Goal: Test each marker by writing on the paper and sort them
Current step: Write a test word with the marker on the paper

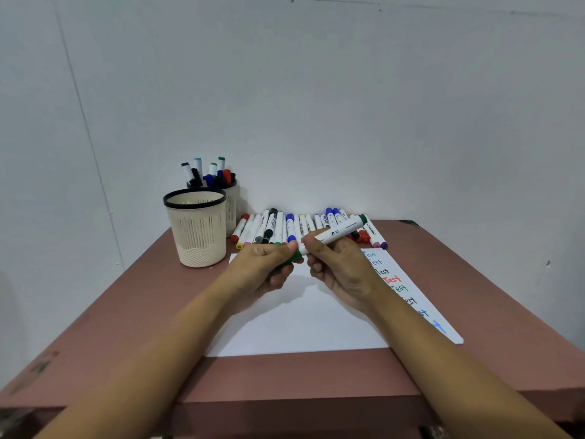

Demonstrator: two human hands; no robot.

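A white marker with green ends (337, 233) is held above the paper (304, 324), tilted up to the right. My right hand (340, 269) grips its white barrel. My left hand (264, 269) grips the green cap (294, 257) at its lower left end; whether the cap is on or off I cannot tell. The right side of the paper carries several coloured "Test" words (394, 282). A row of several loose markers (285, 229) lies along the table's far edge, behind my hands.
Two cream mesh cups stand at the back left of the brown table (126, 315). In the near cup (198, 228) no markers show. The far cup (232, 204) behind it holds several markers. A white wall rises right behind the table.
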